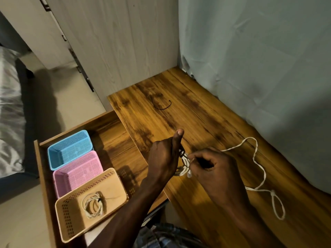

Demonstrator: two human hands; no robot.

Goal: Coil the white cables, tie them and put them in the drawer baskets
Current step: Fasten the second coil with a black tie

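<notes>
Over the wooden desk, my left hand and my right hand meet at a small coil of white cable. A thin black tie wraps the coil, and both hands pinch at it. My left thumb points up. A second white cable lies loose and winding on the desk to the right. Another black tie lies farther back on the desk. In the open drawer, the beige basket holds one tied white coil.
A blue basket and a pink basket sit in the drawer behind the beige one. A grey curtain hangs along the desk's right side. A pale wardrobe panel stands behind the desk. A bed is at left.
</notes>
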